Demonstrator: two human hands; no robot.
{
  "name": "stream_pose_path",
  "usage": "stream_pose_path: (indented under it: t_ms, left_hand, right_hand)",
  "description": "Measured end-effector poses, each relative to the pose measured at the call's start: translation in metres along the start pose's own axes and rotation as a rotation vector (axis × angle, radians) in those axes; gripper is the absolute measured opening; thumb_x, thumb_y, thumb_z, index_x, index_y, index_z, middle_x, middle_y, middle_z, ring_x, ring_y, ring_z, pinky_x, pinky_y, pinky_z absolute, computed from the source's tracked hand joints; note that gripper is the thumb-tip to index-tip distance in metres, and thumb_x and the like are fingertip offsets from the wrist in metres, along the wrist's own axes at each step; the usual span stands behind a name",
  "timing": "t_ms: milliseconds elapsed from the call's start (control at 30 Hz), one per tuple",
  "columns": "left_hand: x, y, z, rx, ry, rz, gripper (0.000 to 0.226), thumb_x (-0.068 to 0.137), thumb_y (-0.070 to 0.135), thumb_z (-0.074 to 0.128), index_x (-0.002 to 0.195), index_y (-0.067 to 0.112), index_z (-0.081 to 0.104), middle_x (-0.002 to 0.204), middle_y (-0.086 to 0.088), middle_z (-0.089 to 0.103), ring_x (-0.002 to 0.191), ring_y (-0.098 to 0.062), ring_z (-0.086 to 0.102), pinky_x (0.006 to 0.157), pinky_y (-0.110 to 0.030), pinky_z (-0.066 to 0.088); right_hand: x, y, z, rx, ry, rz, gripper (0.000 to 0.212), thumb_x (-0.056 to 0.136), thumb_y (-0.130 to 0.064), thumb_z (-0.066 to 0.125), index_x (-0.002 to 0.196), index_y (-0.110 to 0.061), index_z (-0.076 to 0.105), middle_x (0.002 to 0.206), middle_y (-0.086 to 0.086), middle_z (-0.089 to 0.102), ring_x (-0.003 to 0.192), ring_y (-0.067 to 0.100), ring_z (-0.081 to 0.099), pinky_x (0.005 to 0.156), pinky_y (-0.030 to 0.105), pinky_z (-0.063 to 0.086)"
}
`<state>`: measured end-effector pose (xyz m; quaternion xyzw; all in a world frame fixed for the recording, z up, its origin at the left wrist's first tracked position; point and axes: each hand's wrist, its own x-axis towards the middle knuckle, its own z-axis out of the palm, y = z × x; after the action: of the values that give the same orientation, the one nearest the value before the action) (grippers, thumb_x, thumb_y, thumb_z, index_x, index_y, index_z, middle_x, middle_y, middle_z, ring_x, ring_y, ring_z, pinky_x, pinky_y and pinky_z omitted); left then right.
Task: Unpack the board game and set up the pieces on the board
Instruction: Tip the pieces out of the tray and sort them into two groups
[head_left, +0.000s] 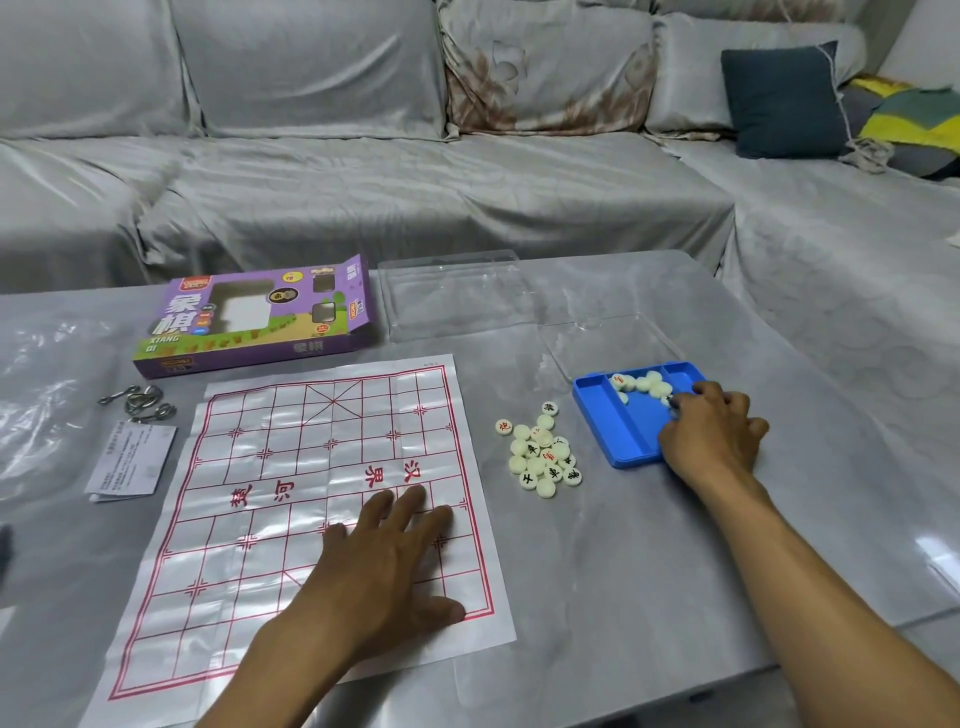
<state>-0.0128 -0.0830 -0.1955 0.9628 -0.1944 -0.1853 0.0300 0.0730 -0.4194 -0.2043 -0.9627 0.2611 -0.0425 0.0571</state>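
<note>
Xiangqi board sheet (311, 493) lies flat on the grey table (649, 545), its long axis running away from the person, red grid face up. Left hand (387, 564) rests on its near right part, fingers straight and slightly spread, palm down, holding nothing. Loose xiangqi pieces (543, 452) sit in a heap just right of the sheet. Right hand (711, 436) rests on the blue tray (618, 421), fingers curled at the pieces in the tray (641, 384); whether they pinch one cannot be told. Purple game box (254, 317) lies beyond the sheet.
</note>
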Motion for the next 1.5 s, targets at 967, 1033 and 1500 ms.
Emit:
stream_pose_path:
  t_ms: [967, 1033, 1500]
  left_hand:
    - [0.0, 0.0, -0.002, 0.009, -0.043, -0.006, 0.096, 0.062, 0.088, 0.031, 0.146, 0.044, 0.011, 0.16, 0.013, -0.003, 0.148, -0.021, 0.0, 0.113, -0.048, 0.024]
    - [0.0, 0.001, -0.002, 0.012, -0.037, -0.004, 0.087, 0.075, 0.08, 0.044, 0.146, 0.044, 0.011, 0.16, 0.012, -0.003, 0.148, -0.021, 0.0, 0.114, -0.049, 0.023]
    - [0.0, 0.001, -0.002, 0.006, -0.035, 0.004, 0.106, 0.048, 0.086, 0.016, 0.145, 0.044, 0.013, 0.159, 0.013, 0.001, 0.147, -0.02, 0.002, 0.111, -0.047, 0.027]
  right_hand:
    - [-0.014, -0.041, 0.016, 0.294, 0.216, -0.408, 0.018, 0.091, -0.028, 0.063, 0.101, -0.016, 0.072, 0.123, 0.003, 0.059, 0.119, 0.027, 0.046, 0.096, 0.042, 0.034]
    - [-0.008, -0.03, 0.012, 0.281, 0.227, -0.277, 0.023, 0.094, -0.018, 0.057, 0.114, -0.016, 0.067, 0.126, 0.004, 0.059, 0.116, 0.032, 0.047, 0.092, 0.044, 0.036]
    - [0.002, -0.006, 0.009, 0.191, -0.021, -0.222, 0.027, 0.093, -0.01, 0.053, 0.112, -0.022, 0.067, 0.12, 0.002, 0.063, 0.116, 0.03, 0.046, 0.091, 0.043, 0.04]
